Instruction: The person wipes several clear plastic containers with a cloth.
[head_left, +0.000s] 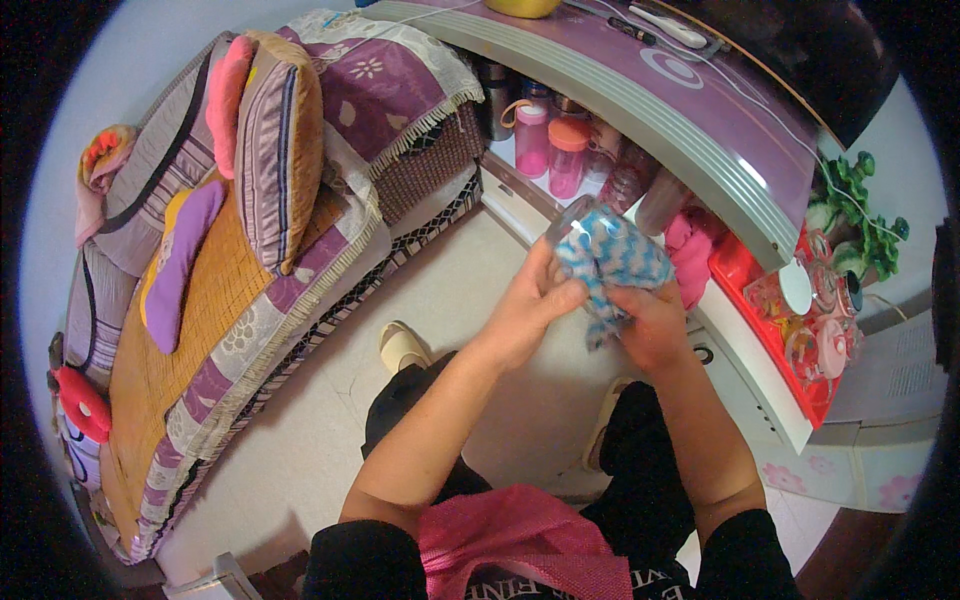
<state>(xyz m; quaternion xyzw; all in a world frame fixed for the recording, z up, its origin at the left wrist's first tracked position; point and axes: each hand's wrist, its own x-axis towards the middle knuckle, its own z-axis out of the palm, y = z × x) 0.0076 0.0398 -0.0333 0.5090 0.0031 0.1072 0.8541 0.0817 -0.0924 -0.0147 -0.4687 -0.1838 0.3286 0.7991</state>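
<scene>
Both my hands are raised over the floor, in front of an open shelf. My left hand (540, 296) grips a clear glass or plastic vessel (574, 214), its near side partly covered. Around that vessel my right hand (652, 319) presses a blue, grey and white patterned cloth (615, 251), its loose end hanging down between my hands. The cloth is slightly blurred. Behind it on the shelf stand a pink bottle (532, 142) with a strap and a clear pink bottle (568, 157) with an orange lid.
A red tray (802, 386) holds several glasses and jars at the right. A bright pink cloth (690, 247) lies beside it. The purple tabletop (720, 97) overhangs the shelf. At left is a sofa (225, 300) with cushions; a green plant (855, 202) stands far right.
</scene>
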